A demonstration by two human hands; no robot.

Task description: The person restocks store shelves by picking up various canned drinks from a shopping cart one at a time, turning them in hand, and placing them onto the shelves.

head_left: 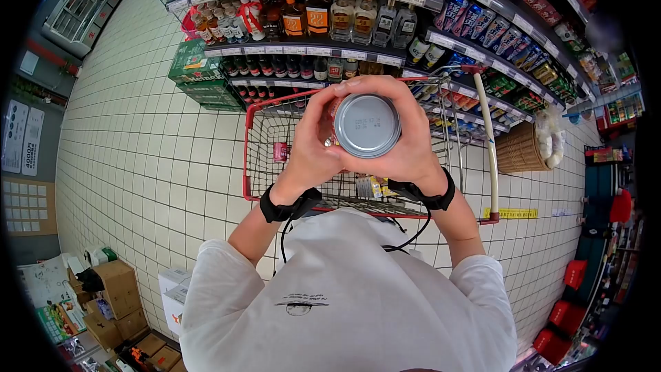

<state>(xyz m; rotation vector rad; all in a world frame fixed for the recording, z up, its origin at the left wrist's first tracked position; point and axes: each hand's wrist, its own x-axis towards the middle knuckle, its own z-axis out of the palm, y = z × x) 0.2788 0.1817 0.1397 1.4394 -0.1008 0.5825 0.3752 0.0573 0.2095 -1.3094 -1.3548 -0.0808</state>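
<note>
A metal can [368,125] is held up close to the camera, its round silver end facing me with a printed date code. My left hand [313,141] curls round its left side, where a strip of red shows between the fingers and the can. Around the right side wraps my right hand [415,134], and the fingertips of both hands meet at the top. Below them stands a wire shopping cart [249,178] with red trim. Inside it lie a small pink-red can [280,152] and a yellow-and-white package [372,187], partly hidden by my right wrist.
Shelves of bottles [317,14] and drink cans [496,31] run along the front. Green cartons [200,74] are stacked left of the cart, and a wicker basket [520,148] stands right of its handle [486,138]. Cardboard boxes [117,289] sit at the lower left.
</note>
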